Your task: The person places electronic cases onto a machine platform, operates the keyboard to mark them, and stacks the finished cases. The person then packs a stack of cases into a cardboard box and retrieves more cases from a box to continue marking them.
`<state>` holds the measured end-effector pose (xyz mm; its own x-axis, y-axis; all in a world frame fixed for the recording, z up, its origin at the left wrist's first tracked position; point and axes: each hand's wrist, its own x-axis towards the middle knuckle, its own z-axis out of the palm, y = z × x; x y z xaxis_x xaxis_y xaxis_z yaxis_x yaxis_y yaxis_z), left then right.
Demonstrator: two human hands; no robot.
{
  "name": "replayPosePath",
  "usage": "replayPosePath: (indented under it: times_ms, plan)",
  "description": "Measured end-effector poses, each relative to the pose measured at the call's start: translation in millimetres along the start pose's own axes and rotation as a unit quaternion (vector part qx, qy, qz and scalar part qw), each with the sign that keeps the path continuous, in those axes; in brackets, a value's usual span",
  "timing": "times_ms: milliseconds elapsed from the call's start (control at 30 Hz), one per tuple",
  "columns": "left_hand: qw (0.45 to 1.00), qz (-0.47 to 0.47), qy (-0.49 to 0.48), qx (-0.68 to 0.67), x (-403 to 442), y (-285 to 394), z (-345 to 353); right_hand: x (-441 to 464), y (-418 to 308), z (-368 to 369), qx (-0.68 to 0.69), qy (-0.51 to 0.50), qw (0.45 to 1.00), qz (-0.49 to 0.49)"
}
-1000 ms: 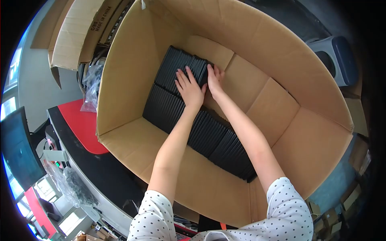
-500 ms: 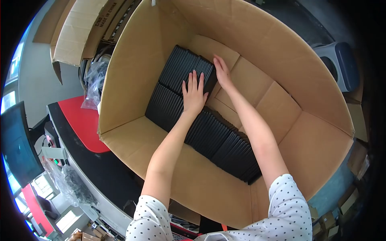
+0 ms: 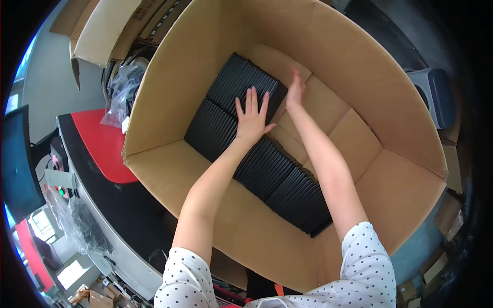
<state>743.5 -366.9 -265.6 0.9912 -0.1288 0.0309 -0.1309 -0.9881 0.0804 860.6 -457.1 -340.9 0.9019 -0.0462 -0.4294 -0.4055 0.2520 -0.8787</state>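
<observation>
Rows of thin black cases (image 3: 218,120), likely plastic, stand on edge and packed tight inside a large cardboard box (image 3: 400,197). They line the left wall and the near wall of the box. My left hand (image 3: 252,117) lies on top of the cases with its fingers spread, holding nothing. Just right of the far block of cases, my right hand (image 3: 295,93) is held upright, fingers stretched out and a small gap from the block's end. Its palm side faces the cases. My left hand and forearm hide part of the rows.
Bare cardboard floor (image 3: 328,110) shows at the box's right. Left of the box are a black desk with a red mat (image 3: 102,141), a monitor (image 3: 23,164) and plastic bags (image 3: 123,92). Another carton (image 3: 105,33) stands at upper left, a grey-blue device (image 3: 436,97) at right.
My right hand has moved away from the end of the cases, toward the right. The fingers of my left hand have spread wider on top. The whole view has shifted slightly.
</observation>
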Motion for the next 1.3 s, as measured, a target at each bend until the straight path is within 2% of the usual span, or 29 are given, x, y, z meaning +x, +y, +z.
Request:
replayPosePath:
  times_ms: [100,133,167,233,367,533,633,667,767,867,900,1000,1033,1067,1233,1300]
  plan:
    - [0.998,0.003,0.044,-0.045,-1,-3,-9,-40,-12,-5,0.028,0.200,0.979,0.032]
    - [0.997,-0.028,0.050,-0.053,-1,-3,-17,-44,1,-1,0.057,0.214,0.973,0.069]
    - [0.995,-0.049,0.071,-0.051,1,-7,-25,-25,41,-14,0.119,0.104,0.976,0.150]
    - [0.988,-0.087,0.119,-0.051,7,-17,-42,-45,39,7,0.081,0.134,0.986,0.056]
    - [0.973,-0.110,0.192,-0.065,14,-42,-93,-48,32,18,0.059,0.136,0.987,0.062]
    - [0.958,-0.157,0.223,-0.086,-14,-65,-155,-57,19,17,0.041,0.176,0.982,0.062]
    - [0.966,-0.137,0.209,-0.072,-41,-70,-182,-62,20,13,-0.041,0.155,0.986,0.053]
    - [0.968,-0.140,0.200,-0.066,-48,-69,-190,-57,22,5,-0.032,0.067,0.991,0.110]
    - [0.979,-0.090,0.168,-0.076,-73,-71,-217,-41,40,18,0.035,-0.015,0.997,0.068]
    - [0.982,-0.046,0.157,-0.098,-105,-74,-241,-80,-3,45,-0.114,0.058,0.989,0.069]
    - [0.983,-0.035,0.146,-0.106,-116,-75,-250,-70,6,43,-0.138,0.042,0.986,0.082]
    - [0.986,-0.016,0.079,-0.143,-147,-75,-270,-43,23,27,0.067,-0.027,0.980,0.185]
    - [0.987,-0.016,0.048,-0.150,-155,-76,-275,-46,24,26,0.059,-0.036,0.982,0.174]
    - [0.992,-0.012,0.044,-0.122,-161,-77,-275,-49,25,25,0.050,-0.044,0.984,0.162]
    - [0.983,-0.073,0.033,-0.164,-175,-85,-271,-58,24,8,0.069,-0.079,0.987,0.122]
    - [0.980,-0.084,0.049,-0.173,-179,-87,-271,-57,25,7,0.013,-0.026,0.993,0.110]
